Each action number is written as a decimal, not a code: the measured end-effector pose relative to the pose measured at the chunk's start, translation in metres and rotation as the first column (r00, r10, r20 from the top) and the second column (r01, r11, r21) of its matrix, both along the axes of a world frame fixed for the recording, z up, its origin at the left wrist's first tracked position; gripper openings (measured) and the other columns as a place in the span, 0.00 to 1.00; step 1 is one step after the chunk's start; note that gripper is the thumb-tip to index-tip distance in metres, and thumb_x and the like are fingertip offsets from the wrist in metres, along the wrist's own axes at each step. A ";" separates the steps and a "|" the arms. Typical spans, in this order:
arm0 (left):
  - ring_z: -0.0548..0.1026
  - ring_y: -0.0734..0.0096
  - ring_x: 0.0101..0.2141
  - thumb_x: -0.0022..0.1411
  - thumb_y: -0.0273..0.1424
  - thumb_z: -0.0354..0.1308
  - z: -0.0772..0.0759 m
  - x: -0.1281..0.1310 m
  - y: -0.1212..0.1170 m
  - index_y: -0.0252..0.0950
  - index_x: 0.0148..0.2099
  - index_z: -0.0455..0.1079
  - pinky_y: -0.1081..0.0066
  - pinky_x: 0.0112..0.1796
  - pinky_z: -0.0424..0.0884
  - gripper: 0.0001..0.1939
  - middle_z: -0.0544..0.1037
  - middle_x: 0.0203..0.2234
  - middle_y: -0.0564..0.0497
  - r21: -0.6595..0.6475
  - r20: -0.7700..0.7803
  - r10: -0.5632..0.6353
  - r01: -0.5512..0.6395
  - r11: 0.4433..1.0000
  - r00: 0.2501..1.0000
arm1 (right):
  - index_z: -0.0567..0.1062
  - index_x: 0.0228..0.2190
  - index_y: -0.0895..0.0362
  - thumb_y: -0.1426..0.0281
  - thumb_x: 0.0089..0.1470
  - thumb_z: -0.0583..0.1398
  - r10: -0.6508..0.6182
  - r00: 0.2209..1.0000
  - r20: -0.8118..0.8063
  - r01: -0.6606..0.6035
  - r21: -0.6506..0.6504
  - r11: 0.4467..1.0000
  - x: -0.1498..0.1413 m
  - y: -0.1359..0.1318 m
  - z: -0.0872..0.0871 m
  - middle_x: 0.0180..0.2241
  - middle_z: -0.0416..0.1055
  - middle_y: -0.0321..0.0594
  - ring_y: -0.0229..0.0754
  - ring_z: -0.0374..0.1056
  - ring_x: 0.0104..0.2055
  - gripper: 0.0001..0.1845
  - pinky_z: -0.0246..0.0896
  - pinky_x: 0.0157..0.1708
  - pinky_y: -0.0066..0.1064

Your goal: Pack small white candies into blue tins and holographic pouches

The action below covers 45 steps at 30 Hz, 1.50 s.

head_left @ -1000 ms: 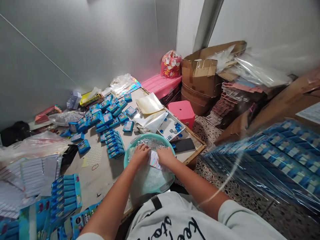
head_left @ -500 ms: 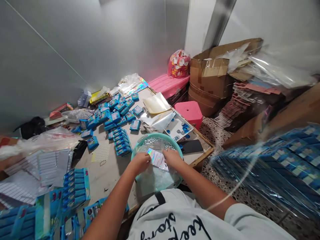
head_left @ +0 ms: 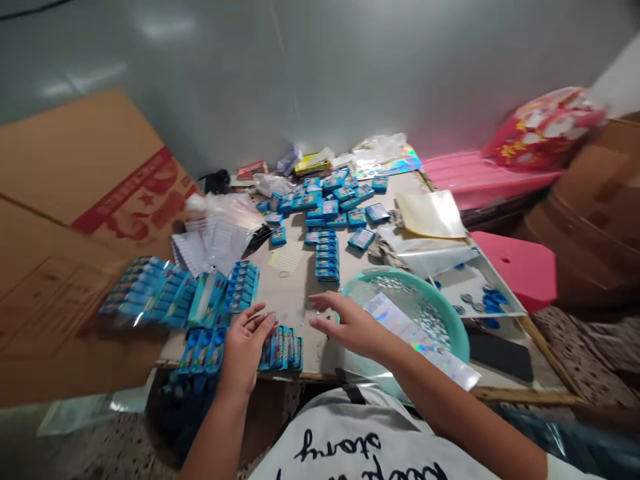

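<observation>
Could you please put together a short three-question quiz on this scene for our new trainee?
1. True or false: the shiny sheet lies wholly inside the rim of the green basin.

2. Which is nearer the basin?
A) the left hand
B) the right hand
C) neither, they are equally near

3. Fill in the blank: the white tray to the right of the basin holds small discs, some silver-grey and some ____.

Key:
1. False; one end reaches out past the rim.
2. B; the left hand is farther off, by the blue packs at the table's front edge.
3. Blue.
</observation>
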State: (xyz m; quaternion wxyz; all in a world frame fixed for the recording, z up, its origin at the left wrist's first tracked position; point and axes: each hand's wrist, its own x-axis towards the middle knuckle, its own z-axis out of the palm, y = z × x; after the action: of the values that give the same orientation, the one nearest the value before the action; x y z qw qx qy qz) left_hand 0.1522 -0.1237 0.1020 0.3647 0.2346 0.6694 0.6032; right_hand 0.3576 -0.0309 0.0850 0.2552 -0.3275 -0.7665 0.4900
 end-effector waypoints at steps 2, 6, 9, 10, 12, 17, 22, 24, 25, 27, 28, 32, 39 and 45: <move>0.79 0.73 0.32 0.39 0.39 0.75 0.002 -0.012 -0.015 0.33 0.42 0.72 0.73 0.38 0.75 0.28 0.80 0.31 0.51 0.023 0.080 0.134 -0.136 0.990 0.988 | 0.73 0.51 0.55 0.56 0.53 0.65 0.066 0.989 -0.135 -0.089 -0.167 0.982 -0.039 -0.007 0.005 0.46 0.76 0.45 0.45 0.72 0.46 0.26 0.65 0.43 0.34; 0.79 0.71 0.33 0.39 0.37 0.75 0.002 -0.036 -0.045 0.32 0.36 0.71 0.70 0.40 0.76 0.24 0.80 0.30 0.50 0.044 0.246 0.234 -0.252 0.967 0.941 | 0.77 0.35 0.58 0.55 0.50 0.65 0.072 0.949 -0.308 -0.172 -0.311 0.935 -0.108 -0.018 -0.002 0.32 0.77 0.41 0.41 0.70 0.34 0.19 0.64 0.36 0.32; 0.80 0.69 0.32 0.43 0.38 0.73 -0.003 -0.056 -0.063 0.33 0.36 0.68 0.67 0.41 0.76 0.23 0.80 0.29 0.50 0.052 0.276 0.261 -0.286 0.957 0.925 | 0.76 0.30 0.58 0.54 0.51 0.63 0.106 0.942 -0.320 -0.219 -0.343 0.913 -0.145 -0.023 0.002 0.26 0.73 0.36 0.38 0.66 0.28 0.18 0.59 0.29 0.28; 0.80 0.68 0.32 0.44 0.39 0.72 -0.005 -0.063 -0.068 0.34 0.37 0.67 0.66 0.40 0.75 0.23 0.80 0.29 0.50 0.048 0.238 0.264 -0.283 0.958 0.935 | 0.76 0.30 0.58 0.55 0.51 0.63 0.122 0.943 -0.311 -0.231 -0.344 0.910 -0.155 -0.023 0.005 0.26 0.72 0.36 0.37 0.65 0.28 0.18 0.58 0.28 0.28; 0.79 0.67 0.30 0.50 0.41 0.69 -0.008 -0.075 -0.076 0.36 0.42 0.65 0.67 0.37 0.74 0.23 0.79 0.27 0.52 0.037 0.063 0.243 -0.246 0.969 0.968 | 0.75 0.28 0.58 0.56 0.51 0.62 0.157 0.952 -0.264 -0.238 -0.311 0.920 -0.171 -0.023 0.012 0.25 0.71 0.35 0.36 0.63 0.27 0.16 0.56 0.28 0.27; 0.76 0.66 0.32 0.62 0.39 0.59 -0.009 -0.092 -0.091 0.40 0.51 0.69 0.67 0.40 0.70 0.17 0.78 0.29 0.51 -0.027 -0.572 0.109 -0.151 0.988 0.813 | 0.75 0.27 0.58 0.63 0.51 0.59 0.239 0.971 -0.006 -0.236 -0.174 0.956 -0.198 -0.016 0.022 0.22 0.67 0.32 0.34 0.58 0.24 0.11 0.50 0.25 0.26; 0.77 0.64 0.32 0.64 0.34 0.55 -0.014 -0.104 -0.098 0.42 0.43 0.75 0.68 0.36 0.69 0.09 0.80 0.30 0.50 -0.096 -0.715 -0.013 -0.079 0.992 0.699 | 0.76 0.27 0.57 0.68 0.50 0.58 0.275 0.943 0.187 -0.257 -0.114 0.960 -0.223 -0.017 0.020 0.23 0.69 0.33 0.35 0.61 0.25 0.08 0.51 0.25 0.26; 0.77 0.64 0.32 0.63 0.31 0.54 -0.017 -0.111 -0.099 0.42 0.41 0.76 0.68 0.35 0.68 0.09 0.81 0.30 0.50 -0.135 -0.727 -0.059 -0.058 0.989 0.684 | 0.75 0.26 0.57 0.69 0.49 0.57 0.267 0.927 0.263 -0.265 -0.044 0.963 -0.234 -0.020 0.017 0.23 0.71 0.34 0.36 0.63 0.26 0.07 0.52 0.26 0.26; 0.78 0.63 0.33 0.62 0.30 0.54 -0.018 -0.114 -0.100 0.42 0.41 0.76 0.67 0.35 0.68 0.09 0.81 0.30 0.50 -0.156 -0.729 -0.083 -0.047 0.987 0.679 | 0.75 0.26 0.57 0.70 0.48 0.57 0.252 0.919 0.303 -0.263 -0.003 0.965 -0.239 -0.022 0.015 0.23 0.71 0.34 0.36 0.63 0.26 0.07 0.52 0.26 0.26; 0.78 0.61 0.34 0.62 0.30 0.55 -0.021 -0.119 -0.099 0.42 0.41 0.77 0.66 0.37 0.68 0.10 0.82 0.31 0.49 -0.202 -0.734 -0.135 -0.024 0.979 0.665 | 0.74 0.25 0.57 0.71 0.48 0.56 0.211 0.905 0.370 -0.252 0.064 0.966 -0.248 -0.026 0.010 0.22 0.71 0.35 0.36 0.62 0.26 0.06 0.50 0.25 0.27; 0.78 0.60 0.35 0.62 0.30 0.55 -0.021 -0.121 -0.099 0.41 0.41 0.77 0.64 0.38 0.68 0.10 0.82 0.32 0.48 -0.222 -0.742 -0.158 -0.017 0.975 0.651 | 0.74 0.25 0.57 0.71 0.48 0.56 0.192 0.899 0.394 -0.245 0.086 0.966 -0.251 -0.027 0.008 0.22 0.71 0.35 0.36 0.62 0.25 0.06 0.49 0.25 0.27; 0.79 0.59 0.35 0.61 0.28 0.56 -0.021 -0.125 -0.096 0.42 0.39 0.79 0.62 0.40 0.66 0.10 0.83 0.32 0.47 -0.255 -0.772 -0.212 0.014 0.967 0.600 | 0.74 0.24 0.57 0.72 0.47 0.56 0.181 0.874 0.451 -0.251 0.100 0.963 -0.258 -0.027 0.005 0.22 0.71 0.36 0.36 0.63 0.26 0.07 0.49 0.25 0.27; 0.77 0.64 0.27 0.59 0.31 0.58 -0.009 -0.134 -0.092 0.45 0.36 0.79 0.68 0.33 0.64 0.08 0.82 0.25 0.50 -0.325 -0.689 -0.294 0.080 0.942 0.663 | 0.77 0.23 0.57 0.71 0.45 0.61 0.310 0.854 0.418 -0.232 -0.226 0.946 -0.265 -0.008 -0.002 0.20 0.70 0.34 0.36 0.63 0.24 0.04 0.54 0.24 0.26; 0.78 0.58 0.31 0.60 0.38 0.57 -0.027 -0.147 -0.105 0.49 0.44 0.80 0.59 0.44 0.65 0.12 0.83 0.26 0.50 -0.367 -0.774 -0.363 0.100 0.925 0.519 | 0.80 0.37 0.55 0.69 0.48 0.65 0.488 0.827 0.277 -0.281 -0.548 0.788 -0.266 0.006 -0.002 0.27 0.75 0.33 0.36 0.69 0.30 0.11 0.63 0.28 0.25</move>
State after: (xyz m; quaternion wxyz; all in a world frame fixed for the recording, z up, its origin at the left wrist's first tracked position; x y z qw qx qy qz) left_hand 0.0053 -0.2283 0.0746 0.1116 0.5254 0.8005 0.2659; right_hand 0.0920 -0.0247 0.0830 -0.1074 -0.3076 -0.7055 0.6293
